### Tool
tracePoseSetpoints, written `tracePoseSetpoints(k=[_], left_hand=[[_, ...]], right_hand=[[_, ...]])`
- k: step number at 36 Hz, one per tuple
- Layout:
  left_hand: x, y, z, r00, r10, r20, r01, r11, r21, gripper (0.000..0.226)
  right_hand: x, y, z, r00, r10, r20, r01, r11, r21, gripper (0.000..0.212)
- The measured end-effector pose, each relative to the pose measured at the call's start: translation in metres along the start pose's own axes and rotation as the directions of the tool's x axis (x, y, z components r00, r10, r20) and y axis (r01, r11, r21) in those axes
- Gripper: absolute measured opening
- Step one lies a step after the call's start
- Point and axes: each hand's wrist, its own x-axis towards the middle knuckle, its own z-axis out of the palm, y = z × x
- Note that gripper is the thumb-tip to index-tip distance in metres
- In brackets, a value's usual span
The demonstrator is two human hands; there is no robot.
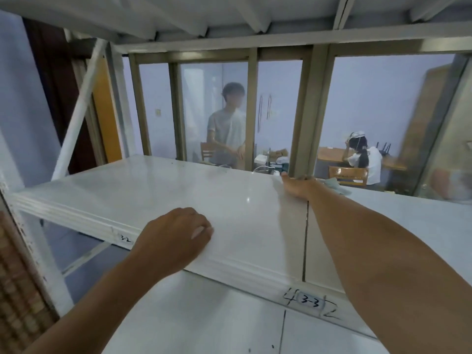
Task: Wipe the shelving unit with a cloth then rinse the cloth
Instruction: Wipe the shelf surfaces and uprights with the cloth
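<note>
The white metal shelving unit has a glossy middle shelf (178,195) in front of me, marked "3-2" and "3-3" on its front lip. My left hand (176,236) rests on that front edge with its fingers bent onto the top surface. My right hand (297,186) reaches across to the shelf's far edge, thumb out to the left and fingers hidden past the edge. A pale green cloth (338,187) shows just right of that hand at the back edge. Whether the hand grips it is hidden.
A second shelf board (408,221) joins on the right at a dark seam. An upper shelf (204,14) hangs close overhead and a diagonal brace (79,111) crosses the left side. Behind a glass partition (370,111), one person stands and another sits at a desk.
</note>
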Motion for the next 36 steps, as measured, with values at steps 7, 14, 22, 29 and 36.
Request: tracePoseSetpoints(k=[7,14,22,29,36], left_hand=[[0.025,-0.029,-0.005,0.999,0.042,0.029,-0.043,0.999,0.018,0.036],[0.059,-0.055,-0.006,0.986,0.158,0.045,-0.159,0.987,0.003,0.032],[0.088,-0.095,-0.013,0.97,0.181,0.162,-0.178,0.984,-0.032,0.033],[0.099,-0.154,-0.024,0.966,0.193,0.173,-0.196,0.981,0.0,0.033],[0.108,-0.199,-0.034,0.967,0.165,0.193,-0.165,0.986,-0.013,0.031]], right_hand=[[-0.004,-0.034,0.022,0.995,-0.088,-0.035,0.085,0.991,-0.099,0.102],[-0.001,-0.081,0.041,0.995,-0.098,-0.016,0.095,0.988,-0.118,0.1],[-0.001,-0.151,0.064,0.991,-0.128,-0.03,0.123,0.983,-0.136,0.092],[-0.003,-0.223,0.086,0.986,-0.165,-0.018,0.162,0.98,-0.112,0.089],[0.02,-0.28,0.113,0.988,-0.153,-0.001,0.151,0.976,-0.156,0.104]])
